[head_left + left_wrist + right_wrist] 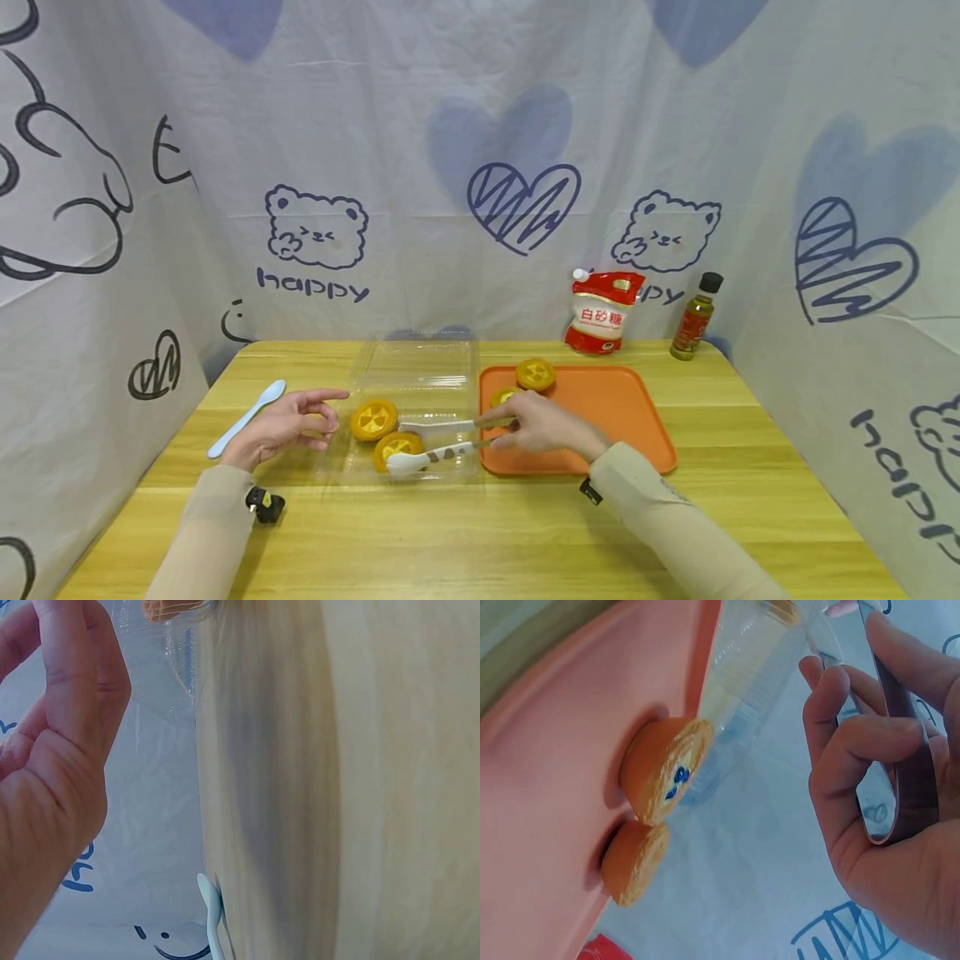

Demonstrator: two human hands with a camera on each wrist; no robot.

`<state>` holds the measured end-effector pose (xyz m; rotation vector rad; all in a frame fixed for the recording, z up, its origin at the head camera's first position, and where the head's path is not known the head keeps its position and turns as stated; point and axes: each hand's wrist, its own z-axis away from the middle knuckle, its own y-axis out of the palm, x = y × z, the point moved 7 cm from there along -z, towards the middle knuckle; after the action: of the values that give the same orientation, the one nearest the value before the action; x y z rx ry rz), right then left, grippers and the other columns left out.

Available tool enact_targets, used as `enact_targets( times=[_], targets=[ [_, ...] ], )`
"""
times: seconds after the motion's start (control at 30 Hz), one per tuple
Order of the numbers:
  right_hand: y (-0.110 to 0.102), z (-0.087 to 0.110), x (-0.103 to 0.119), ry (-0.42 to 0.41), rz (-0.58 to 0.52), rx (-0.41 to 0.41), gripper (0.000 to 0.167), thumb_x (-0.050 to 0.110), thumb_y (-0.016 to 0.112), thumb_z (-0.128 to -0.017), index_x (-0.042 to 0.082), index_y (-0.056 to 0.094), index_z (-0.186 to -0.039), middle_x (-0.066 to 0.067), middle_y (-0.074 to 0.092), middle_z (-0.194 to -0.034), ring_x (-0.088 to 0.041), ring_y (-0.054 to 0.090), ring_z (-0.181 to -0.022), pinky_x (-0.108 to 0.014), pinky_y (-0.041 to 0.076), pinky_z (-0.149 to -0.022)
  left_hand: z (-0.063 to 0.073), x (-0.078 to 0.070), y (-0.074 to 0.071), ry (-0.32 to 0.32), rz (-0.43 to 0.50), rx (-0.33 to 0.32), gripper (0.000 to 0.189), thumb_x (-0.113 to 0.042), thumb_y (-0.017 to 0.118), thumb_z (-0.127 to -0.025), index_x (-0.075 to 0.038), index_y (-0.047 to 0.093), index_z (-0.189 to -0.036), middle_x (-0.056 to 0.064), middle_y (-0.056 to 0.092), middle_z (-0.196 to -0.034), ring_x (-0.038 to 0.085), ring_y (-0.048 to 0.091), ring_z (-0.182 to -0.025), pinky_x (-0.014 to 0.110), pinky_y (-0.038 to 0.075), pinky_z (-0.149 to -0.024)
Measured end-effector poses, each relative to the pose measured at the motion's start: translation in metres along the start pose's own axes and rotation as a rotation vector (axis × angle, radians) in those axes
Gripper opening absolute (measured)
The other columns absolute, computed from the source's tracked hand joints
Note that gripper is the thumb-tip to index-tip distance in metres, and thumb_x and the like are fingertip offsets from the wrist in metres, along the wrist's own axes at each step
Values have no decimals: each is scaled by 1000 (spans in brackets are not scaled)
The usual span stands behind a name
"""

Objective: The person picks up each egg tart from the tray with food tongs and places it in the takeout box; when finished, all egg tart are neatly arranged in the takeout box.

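My right hand (pixel 536 425) grips a pair of tongs (pixel 442 454), with its fingers and thumb around the metal arms (pixel 904 750). The tongs' white tips are spread over a clear plastic clamshell box (pixel 450 400), which lies with its lid up. Inside the box are two round yellow tarts: one tart (pixel 373 419) at the left and a nearer tart (pixel 392 448) between the tong tips. Whether the tips touch it I cannot tell. Beside the box's left edge hovers my left hand (pixel 288 425), fingers loosely bent and holding nothing.
An orange tray (pixel 600 417) right of the box bears two more tarts (pixel 536 375). Behind it stand a red-and-white sugar bag (pixel 600 315) and a dark-capped bottle (pixel 692 321). A light blue spoon (pixel 247 418) lies on the table at the left. Printed cloth (pixel 420 125) encloses the table.
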<state>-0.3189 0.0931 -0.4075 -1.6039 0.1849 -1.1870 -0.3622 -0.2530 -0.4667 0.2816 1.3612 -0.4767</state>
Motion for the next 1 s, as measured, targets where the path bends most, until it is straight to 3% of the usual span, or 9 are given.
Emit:
enact_targets(
  times=[0.27,0.43,0.53,0.7,1.0],
  targets=[
    [5,-3,6,-59,62,-30,37,23,71,-91,20,67,-128,0,70,-116,-9,41,-64,-23,38,-61,-1,0,0,0,-1,0,70,1,64,-90,3,28,-151,7,63,-100,18,66,-79,32,61,-70],
    [8,-5,7,-61,87,-47,36,25,70,-92,23,67,-128,2,69,-97,-9,41,-64,-22,37,-61,-1,1,-1,1,-5,3,70,1,63,-91,3,28,-151,8,62,-101,18,65,-80,32,61,-70],
    [8,-5,6,-62,89,-60,37,26,69,-92,23,67,-129,6,67,-96,-9,40,-64,-23,37,-62,-1,0,0,4,-4,7,70,1,64,-91,3,28,-151,8,62,-101,18,65,-80,32,61,-70],
    [7,-3,4,-58,87,-74,36,25,69,-92,23,67,-129,3,57,-76,-9,37,-64,-23,36,-65,0,0,0,4,1,12,71,1,64,-91,3,27,-151,9,63,-102,18,66,-80,32,61,-71],
    [12,-6,4,-68,50,-71,37,26,69,-92,25,66,-129,4,43,-57,-8,27,-53,-20,30,-56,-1,1,0,-3,-8,2,71,0,64,-91,2,28,-151,8,62,-100,19,66,-80,32,61,-70]
  ],
)
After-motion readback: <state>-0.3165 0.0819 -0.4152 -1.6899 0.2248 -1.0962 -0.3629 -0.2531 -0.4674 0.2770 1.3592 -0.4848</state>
